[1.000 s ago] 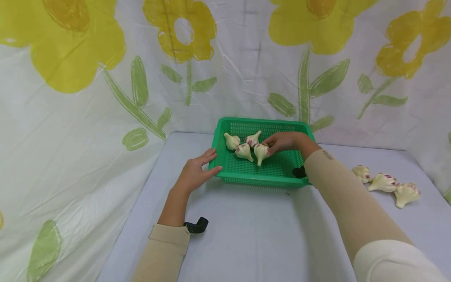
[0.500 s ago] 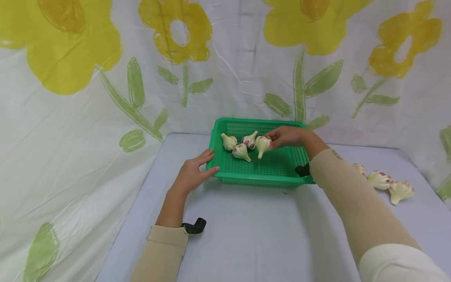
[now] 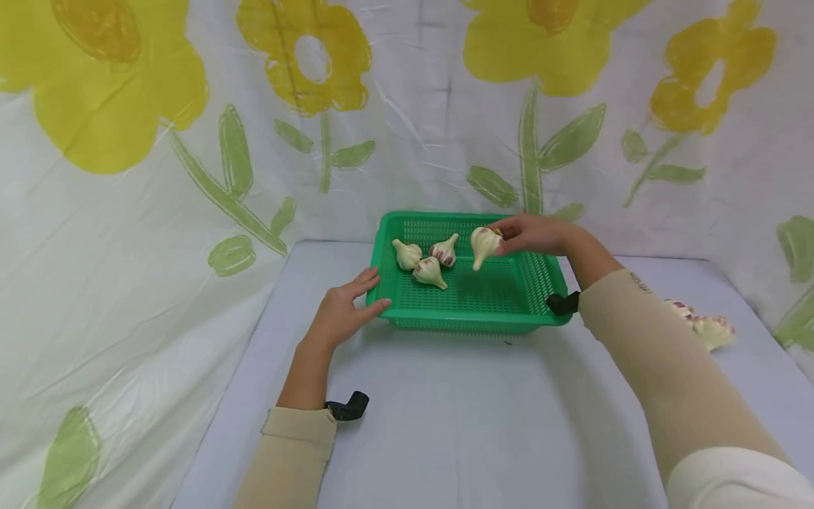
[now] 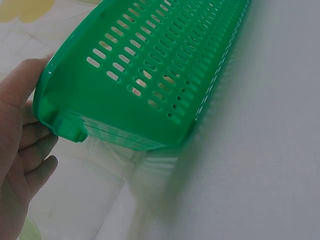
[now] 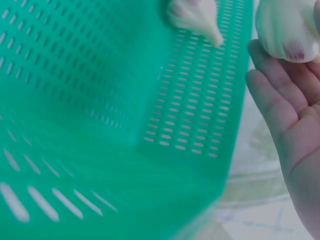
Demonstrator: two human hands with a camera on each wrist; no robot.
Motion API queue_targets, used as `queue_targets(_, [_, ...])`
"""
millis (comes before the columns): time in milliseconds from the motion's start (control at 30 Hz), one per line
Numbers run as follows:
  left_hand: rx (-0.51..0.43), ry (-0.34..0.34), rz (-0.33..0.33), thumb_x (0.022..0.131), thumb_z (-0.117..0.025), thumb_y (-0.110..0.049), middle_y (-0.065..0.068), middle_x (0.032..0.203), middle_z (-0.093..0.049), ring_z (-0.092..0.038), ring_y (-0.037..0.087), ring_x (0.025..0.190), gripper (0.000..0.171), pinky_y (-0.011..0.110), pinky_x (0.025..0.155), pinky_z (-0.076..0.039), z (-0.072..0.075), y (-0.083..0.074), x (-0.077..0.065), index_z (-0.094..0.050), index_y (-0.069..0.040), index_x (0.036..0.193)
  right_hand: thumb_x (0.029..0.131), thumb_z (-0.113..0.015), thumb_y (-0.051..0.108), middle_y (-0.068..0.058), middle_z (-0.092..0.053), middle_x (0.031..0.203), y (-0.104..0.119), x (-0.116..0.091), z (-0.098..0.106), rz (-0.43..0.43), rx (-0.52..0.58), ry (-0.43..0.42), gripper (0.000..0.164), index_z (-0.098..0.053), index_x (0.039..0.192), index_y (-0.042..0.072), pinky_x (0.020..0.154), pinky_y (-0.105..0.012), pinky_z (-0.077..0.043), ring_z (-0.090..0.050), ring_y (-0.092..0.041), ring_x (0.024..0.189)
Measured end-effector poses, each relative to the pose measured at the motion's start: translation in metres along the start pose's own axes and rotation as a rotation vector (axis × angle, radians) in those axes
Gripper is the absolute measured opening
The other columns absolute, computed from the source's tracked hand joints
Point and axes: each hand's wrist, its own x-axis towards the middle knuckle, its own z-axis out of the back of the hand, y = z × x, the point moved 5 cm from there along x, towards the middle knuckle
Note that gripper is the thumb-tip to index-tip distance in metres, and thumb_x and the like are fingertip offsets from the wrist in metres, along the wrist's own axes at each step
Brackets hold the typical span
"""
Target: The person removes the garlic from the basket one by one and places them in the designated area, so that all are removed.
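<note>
Your right hand (image 3: 537,233) is clamped on a garlic bulb (image 3: 485,244), which it holds over the green basket (image 3: 458,318), stem toward the near side. Three loose bulbs (image 3: 429,272) lie close together in the left part of the basket, left of the held one. Your left hand (image 3: 343,309) touches the basket at its left rim and near-left corner, thumb and fingers spread apart. On the table (image 3: 413,424), right of the basket, further bulbs (image 3: 714,331) lie partly hidden by your right sleeve (image 3: 661,367). A flowered curtain (image 3: 394,162) hangs at the far side.
</note>
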Motion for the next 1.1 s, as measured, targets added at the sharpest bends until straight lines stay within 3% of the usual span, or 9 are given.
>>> queue_targets(133, [0.000, 0.001, 0.002, 0.091, -0.069, -0.046, -0.002, 0.153, -0.044, -0.040, 0.019, 0.142, 0.065, 0.044, 0.113, -0.038, 0.000, 0.000, 0.000, -0.054, -0.008, 0.141, 0.093, -0.069, 0.027, -0.009, -0.055, 0.142, 0.005, -0.015, 0.009, 0.007, 0.027, -0.088, 0.063, -0.044, 0.149, 0.015, 0.110, -0.048, -0.041, -0.045, -0.027, 0.137])
queue_targets(400, [-0.016, 0.000, 0.004, 0.091, -0.067, -0.049, -0.003, 0.153, -0.044, -0.040, 0.019, 0.143, 0.066, 0.046, 0.113, -0.038, 0.001, 0.000, -0.001, -0.054, -0.009, 0.142, 0.094, -0.068, 0.035, -0.009, -0.055, 0.141, 0.004, -0.053, 0.029, -0.001, 0.051, -0.335, 0.068, -0.038, 0.153, 0.018, 0.106, -0.038, -0.046, -0.053, -0.014, 0.125])
queue_targets(533, [-0.019, 0.001, 0.008, 0.091, -0.067, -0.049, -0.003, 0.153, -0.043, -0.039, 0.019, 0.143, 0.066, 0.046, 0.113, -0.038, 0.001, 0.000, -0.001, -0.054, -0.009, 0.142, 0.094, -0.065, 0.042, -0.001, -0.055, 0.140, -0.005, -0.075, 0.034, -0.008, 0.059, -0.469, 0.068, -0.038, 0.153, 0.022, 0.102, -0.027, -0.045, -0.051, -0.008, 0.124])
queue_targets(667, [-0.016, 0.002, 0.011, 0.091, -0.067, -0.049, -0.004, 0.153, -0.043, -0.039, 0.019, 0.143, 0.066, 0.046, 0.114, -0.038, 0.000, -0.001, 0.000, -0.053, -0.010, 0.142, 0.095, -0.064, 0.039, 0.007, -0.058, 0.131, -0.021, -0.095, 0.032, 0.016, 0.125, -0.560, 0.065, -0.039, 0.153, 0.021, 0.092, -0.014, -0.046, -0.053, -0.003, 0.117])
queue_targets(833, [-0.024, 0.002, 0.003, 0.091, -0.068, -0.048, -0.003, 0.153, -0.044, -0.040, 0.018, 0.143, 0.065, 0.045, 0.113, -0.038, -0.001, -0.001, 0.000, -0.054, -0.010, 0.142, 0.097, -0.063, 0.032, 0.012, -0.056, 0.131, -0.048, -0.118, 0.027, 0.020, 0.274, -0.645, 0.066, -0.034, 0.155, 0.018, 0.088, -0.008, -0.046, -0.053, 0.005, 0.114])
queue_targets(967, [-0.025, -0.001, 0.000, 0.090, -0.068, -0.049, -0.004, 0.153, -0.044, -0.039, 0.018, 0.143, 0.067, 0.046, 0.113, -0.038, -0.001, -0.001, 0.000, -0.054, -0.010, 0.142, 0.095, -0.066, 0.021, 0.007, -0.053, 0.137, -0.066, -0.135, 0.020, 0.078, 0.524, -0.725, 0.070, -0.031, 0.156, 0.013, 0.090, -0.006, -0.046, -0.053, 0.004, 0.115])
queue_targets(1100, [-0.028, -0.002, 0.005, 0.090, -0.068, -0.050, -0.004, 0.153, -0.044, -0.038, 0.017, 0.143, 0.068, 0.046, 0.114, -0.037, -0.001, -0.001, -0.001, -0.053, -0.009, 0.142, 0.093, -0.067, 0.011, 0.004, -0.054, 0.131, -0.086, -0.145, 0.012, 0.139, 0.731, -0.794, 0.073, -0.028, 0.155, 0.006, 0.090, -0.007, -0.047, -0.055, 0.001, 0.113])
